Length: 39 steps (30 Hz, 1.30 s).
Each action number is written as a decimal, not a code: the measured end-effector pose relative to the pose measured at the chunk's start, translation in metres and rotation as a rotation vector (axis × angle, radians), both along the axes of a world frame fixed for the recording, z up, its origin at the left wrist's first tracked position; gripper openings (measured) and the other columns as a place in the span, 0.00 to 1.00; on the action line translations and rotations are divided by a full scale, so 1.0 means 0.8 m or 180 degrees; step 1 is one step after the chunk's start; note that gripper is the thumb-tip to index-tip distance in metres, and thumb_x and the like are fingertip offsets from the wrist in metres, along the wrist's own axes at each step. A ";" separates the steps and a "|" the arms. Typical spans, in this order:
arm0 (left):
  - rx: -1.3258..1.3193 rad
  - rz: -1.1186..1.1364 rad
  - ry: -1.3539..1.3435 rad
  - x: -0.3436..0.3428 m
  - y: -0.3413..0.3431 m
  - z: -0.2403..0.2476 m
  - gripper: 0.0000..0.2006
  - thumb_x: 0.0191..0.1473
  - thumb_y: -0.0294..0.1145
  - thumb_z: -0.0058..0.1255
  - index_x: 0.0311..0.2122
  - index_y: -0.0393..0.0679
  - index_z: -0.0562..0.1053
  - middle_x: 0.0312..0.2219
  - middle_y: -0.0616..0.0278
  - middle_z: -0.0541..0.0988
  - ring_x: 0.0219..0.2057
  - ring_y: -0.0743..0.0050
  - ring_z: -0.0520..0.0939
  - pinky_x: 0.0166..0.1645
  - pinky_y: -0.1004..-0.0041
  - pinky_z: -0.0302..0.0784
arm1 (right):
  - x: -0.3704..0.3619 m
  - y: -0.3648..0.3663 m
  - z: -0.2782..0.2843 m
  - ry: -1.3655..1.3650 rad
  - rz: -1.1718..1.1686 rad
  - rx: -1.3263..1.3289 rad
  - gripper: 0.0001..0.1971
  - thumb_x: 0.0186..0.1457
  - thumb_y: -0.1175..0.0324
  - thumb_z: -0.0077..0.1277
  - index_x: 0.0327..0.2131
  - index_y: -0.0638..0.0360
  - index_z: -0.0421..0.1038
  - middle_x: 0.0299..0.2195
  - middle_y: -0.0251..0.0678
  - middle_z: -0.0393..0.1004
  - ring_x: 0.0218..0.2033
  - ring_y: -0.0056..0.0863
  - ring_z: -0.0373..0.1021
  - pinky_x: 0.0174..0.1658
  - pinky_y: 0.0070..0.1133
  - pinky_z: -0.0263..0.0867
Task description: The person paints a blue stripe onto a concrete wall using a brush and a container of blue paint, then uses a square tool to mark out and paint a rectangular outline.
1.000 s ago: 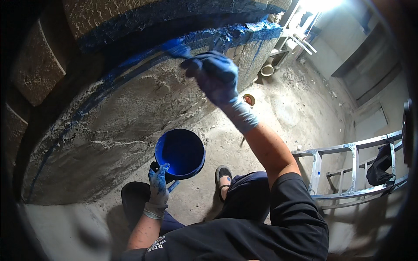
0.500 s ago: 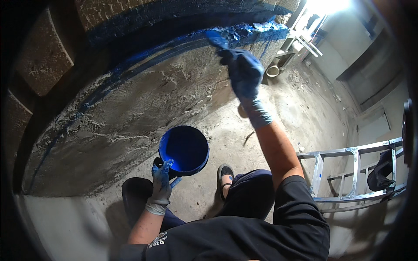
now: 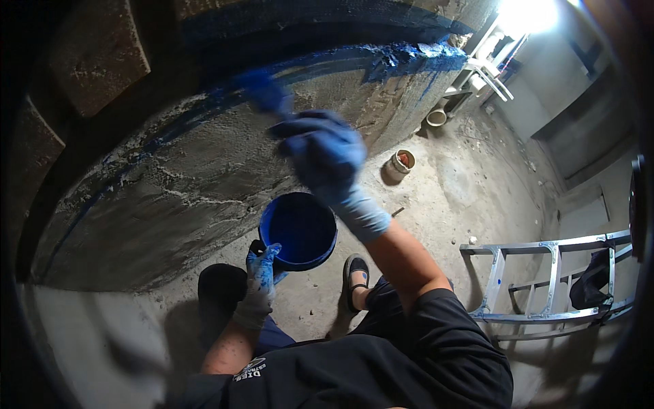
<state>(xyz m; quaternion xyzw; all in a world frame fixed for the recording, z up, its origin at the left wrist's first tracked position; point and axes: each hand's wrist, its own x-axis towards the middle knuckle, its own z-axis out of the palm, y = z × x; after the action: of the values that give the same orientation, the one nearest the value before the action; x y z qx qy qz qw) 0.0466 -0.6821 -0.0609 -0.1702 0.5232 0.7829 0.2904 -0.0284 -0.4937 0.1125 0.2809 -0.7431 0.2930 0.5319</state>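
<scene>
"What's closest?"

"The black shirt (image 3: 327, 371) along the bottom, then the left hand (image 3: 259, 281) in a paint-smeared glove. It's clamped on the near rim of a bucket (image 3: 300, 264), thumb over the edge."

"And the bucket itself?"

"Dark outside, blue inside, its mouth facing up. It's in front of the body, with a dark shoe (image 3: 355, 261) on the floor just to its right."

"Where's the other hand?"

"Farther out, above and beyond the bucket. The right hand (image 3: 325, 158), gloved in blue, has its fingers curled together around a brush (image 3: 264, 92). The hand hides most of the handle, and the blue head is blurred."

"Is the brush touching the wall?"

"I can't tell. The head shows against the rough grey wall (image 3: 204, 167), near the blue paint (image 3: 409, 61) running along its upper part."

"Anything off to the right?"

"A metal ladder (image 3: 514, 317), with a dark cloth (image 3: 589, 283) hanging on it."

"Beyond that?"

"A tin (image 3: 394, 167) stands on the concrete floor (image 3: 456, 184) with something orange-red inside. Farther back, near the wall's end, there's a pale round container (image 3: 436, 118), and past it a glaring lamp (image 3: 528, 15)."
</scene>
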 end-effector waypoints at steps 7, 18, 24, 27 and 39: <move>0.0427 -0.0033 0.0733 0.001 -0.018 -0.023 0.06 0.54 0.32 0.51 0.36 0.51 0.68 0.36 0.64 0.76 0.36 0.69 0.80 0.40 0.62 0.78 | -0.024 0.032 -0.022 -0.0120 -0.0613 -0.0680 0.04 0.49 0.74 0.55 0.22 0.55 0.74 0.27 0.32 0.78 0.30 0.27 0.74 0.34 0.22 0.68; 0.0390 0.0276 0.0666 0.006 -0.022 -0.005 0.06 0.54 0.31 0.50 0.37 0.50 0.68 0.36 0.59 0.77 0.36 0.66 0.81 0.39 0.61 0.80 | -0.005 -0.099 -0.019 -0.0315 0.0515 -0.0049 0.04 0.46 0.71 0.56 0.23 0.53 0.71 0.34 0.28 0.78 0.34 0.27 0.74 0.34 0.22 0.71; 0.0151 0.0075 0.0939 0.011 -0.033 -0.015 0.07 0.54 0.32 0.49 0.39 0.50 0.67 0.34 0.60 0.77 0.35 0.65 0.81 0.39 0.61 0.80 | -0.026 0.037 -0.025 -0.0352 0.0027 -0.0791 0.08 0.52 0.75 0.52 0.20 0.55 0.72 0.26 0.32 0.79 0.25 0.24 0.74 0.30 0.21 0.68; 0.0079 0.0119 0.0638 0.002 -0.017 -0.020 0.08 0.54 0.34 0.50 0.37 0.51 0.64 0.33 0.60 0.77 0.33 0.64 0.81 0.37 0.60 0.80 | -0.028 0.119 -0.029 -0.0116 -0.0448 -0.0774 0.08 0.57 0.75 0.47 0.28 0.67 0.75 0.28 0.36 0.78 0.28 0.22 0.73 0.34 0.18 0.67; 0.0151 0.0108 0.0492 0.005 -0.002 -0.010 0.07 0.53 0.33 0.50 0.33 0.54 0.63 0.30 0.64 0.77 0.31 0.64 0.81 0.37 0.55 0.79 | -0.026 0.101 -0.019 -0.0220 -0.0527 -0.0773 0.08 0.56 0.74 0.48 0.25 0.61 0.76 0.28 0.34 0.79 0.28 0.23 0.74 0.32 0.20 0.68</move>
<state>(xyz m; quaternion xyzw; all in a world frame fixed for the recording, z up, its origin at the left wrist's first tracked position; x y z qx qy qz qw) 0.0504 -0.6840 -0.0689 -0.1111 0.5224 0.8107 0.2397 -0.0494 -0.4127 0.0969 0.1420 -0.7407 0.3454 0.5585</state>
